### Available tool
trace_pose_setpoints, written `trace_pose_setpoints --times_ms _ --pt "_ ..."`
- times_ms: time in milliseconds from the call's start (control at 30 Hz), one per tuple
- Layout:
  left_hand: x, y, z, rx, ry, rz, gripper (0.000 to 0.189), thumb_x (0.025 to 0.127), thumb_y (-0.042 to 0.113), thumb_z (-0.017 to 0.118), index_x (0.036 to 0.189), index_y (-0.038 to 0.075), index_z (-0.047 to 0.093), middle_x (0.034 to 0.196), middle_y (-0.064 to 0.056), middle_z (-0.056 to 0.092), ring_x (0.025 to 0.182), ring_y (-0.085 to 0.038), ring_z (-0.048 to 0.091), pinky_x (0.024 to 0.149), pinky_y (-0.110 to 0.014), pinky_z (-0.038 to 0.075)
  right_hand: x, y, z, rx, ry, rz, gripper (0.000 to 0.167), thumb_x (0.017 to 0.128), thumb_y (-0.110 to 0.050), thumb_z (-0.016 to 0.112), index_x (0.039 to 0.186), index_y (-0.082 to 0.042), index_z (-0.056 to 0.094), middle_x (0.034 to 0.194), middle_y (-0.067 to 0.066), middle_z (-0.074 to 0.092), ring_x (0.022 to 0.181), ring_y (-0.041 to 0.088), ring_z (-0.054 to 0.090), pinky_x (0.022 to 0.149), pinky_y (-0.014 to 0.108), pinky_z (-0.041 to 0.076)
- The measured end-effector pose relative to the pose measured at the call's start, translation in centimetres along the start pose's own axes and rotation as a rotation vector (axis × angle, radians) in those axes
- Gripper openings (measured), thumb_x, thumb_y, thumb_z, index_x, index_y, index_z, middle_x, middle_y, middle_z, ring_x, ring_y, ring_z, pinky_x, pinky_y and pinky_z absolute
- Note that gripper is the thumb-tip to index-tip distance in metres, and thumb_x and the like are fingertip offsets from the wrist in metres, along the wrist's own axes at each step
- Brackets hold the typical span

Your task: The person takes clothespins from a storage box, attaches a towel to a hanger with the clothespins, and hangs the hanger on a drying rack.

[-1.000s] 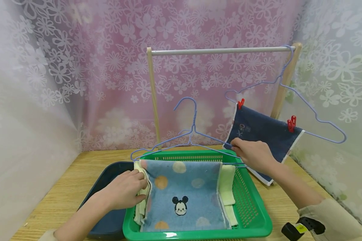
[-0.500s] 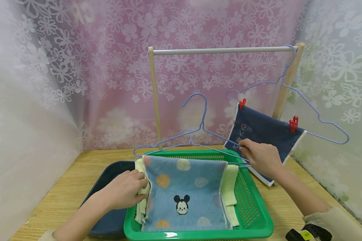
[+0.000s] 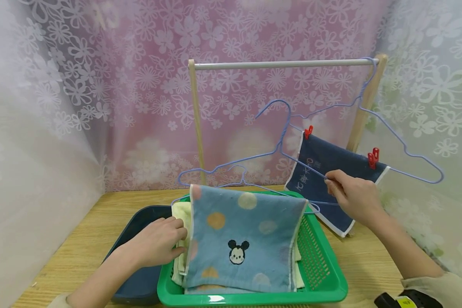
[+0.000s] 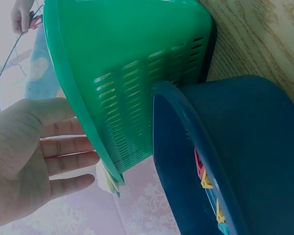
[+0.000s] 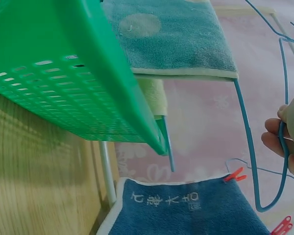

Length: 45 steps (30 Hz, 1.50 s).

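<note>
My right hand (image 3: 352, 194) pinches the right arm of a blue wire hanger (image 3: 285, 128), its hook up and its left end lower. A blue polka-dot towel (image 3: 250, 231) with a mouse face drapes over its bottom bar, lower end in the green basket (image 3: 329, 296). In the right wrist view the fingers (image 5: 272, 134) close round the hanger wire. My left hand (image 3: 158, 239) is at the basket's left side, by a pale yellow towel (image 3: 181, 211). Its fingers (image 4: 68, 147) look straight and slightly spread in the left wrist view, tips at the basket rim.
Behind stands a rack with a metal rod (image 3: 285, 64); from it hangs a hanger with a navy towel (image 3: 331, 160), held by red clips (image 3: 373, 158). A second hanger (image 3: 243, 175) lies over the basket. Left is a dark blue bin (image 3: 138, 286) holding coloured clips (image 4: 206, 182).
My right hand has moved right and slightly up, lifting the hanger and polka-dot towel, which slid right across the yellow towel. The left hand has stayed in place.
</note>
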<state>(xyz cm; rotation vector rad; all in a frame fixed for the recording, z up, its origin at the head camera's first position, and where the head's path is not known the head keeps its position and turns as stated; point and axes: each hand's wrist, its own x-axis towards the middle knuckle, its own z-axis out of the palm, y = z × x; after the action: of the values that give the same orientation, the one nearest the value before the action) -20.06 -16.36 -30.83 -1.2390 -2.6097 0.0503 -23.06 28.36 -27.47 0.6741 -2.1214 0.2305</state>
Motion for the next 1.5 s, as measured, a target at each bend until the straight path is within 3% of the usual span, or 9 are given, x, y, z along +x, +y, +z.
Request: trace_pose_setpoints --times_ms 467,700,933,1067,1233,1500 --pt "-0.1 -0.2 -0.1 -0.024 -0.004 0.003 0.018 0.078 0.023 0.074 0.074 0.017 0.057 0.07 0.011 0.039 0.061 -0.005 0.036 0.056 -0.022 0.032 0.6 0.6 -1.5 -0.031 0.081 -0.014 0.015 0.092 -0.016 0.057 0.089 -0.002 0.061 0.061 -0.001 0.059 0.041 0.009 0.046 0.036 0.016 0.025" --pt "0.0 -0.6 -0.1 -0.047 0.008 -0.005 0.015 0.078 0.021 0.073 0.076 0.017 0.059 0.072 0.01 0.043 0.064 -0.005 0.039 0.059 -0.022 0.036 1.2 0.6 -2.6 -0.048 0.122 -0.028 0.034 0.097 -0.03 0.046 0.09 -0.001 0.062 0.061 -0.001 0.059 0.041 0.01 0.045 0.036 0.018 0.025" --pt "-0.2 -1.7 -0.5 -0.128 0.015 -0.023 0.013 0.084 0.005 0.063 0.077 0.015 0.059 0.069 0.01 0.041 0.057 -0.004 0.035 0.053 -0.02 0.033 1.3 0.7 -3.7 -0.074 0.123 -0.014 0.022 0.093 -0.018 0.053 0.089 0.002 0.061 0.061 0.003 0.059 0.042 0.014 0.048 0.036 0.021 0.027" --pt "-0.3 -2.9 -0.5 -0.153 -0.002 -0.102 0.015 0.086 0.003 0.058 0.077 0.015 0.058 0.07 0.009 0.042 0.058 -0.004 0.036 0.053 -0.021 0.033 1.3 0.8 -4.0 -0.08 0.125 0.001 0.018 0.091 -0.014 0.055 0.088 0.002 0.061 0.061 0.004 0.06 0.042 0.017 0.049 0.036 0.021 0.027" --pt "-0.5 -4.6 -0.6 -0.199 -0.057 -0.235 0.016 0.088 0.004 0.055 0.077 0.015 0.055 0.072 0.007 0.043 0.058 -0.007 0.038 0.054 -0.024 0.034 1.3 1.0 -4.2 -0.089 0.146 -0.002 0.025 0.094 -0.02 0.051 0.087 0.002 0.062 0.061 0.003 0.06 0.043 0.016 0.05 0.037 0.019 0.023" --pt "-0.2 -7.6 -0.6 -0.179 -0.103 -0.346 0.014 0.087 0.003 0.053 0.076 0.012 0.056 0.069 0.004 0.05 0.057 -0.01 0.042 0.054 -0.028 0.036 1.1 1.2 -4.4 -0.09 0.141 0.02 0.024 0.093 -0.02 0.053 0.087 0.001 0.062 0.06 0.001 0.06 0.041 0.009 0.045 0.037 0.019 0.021"
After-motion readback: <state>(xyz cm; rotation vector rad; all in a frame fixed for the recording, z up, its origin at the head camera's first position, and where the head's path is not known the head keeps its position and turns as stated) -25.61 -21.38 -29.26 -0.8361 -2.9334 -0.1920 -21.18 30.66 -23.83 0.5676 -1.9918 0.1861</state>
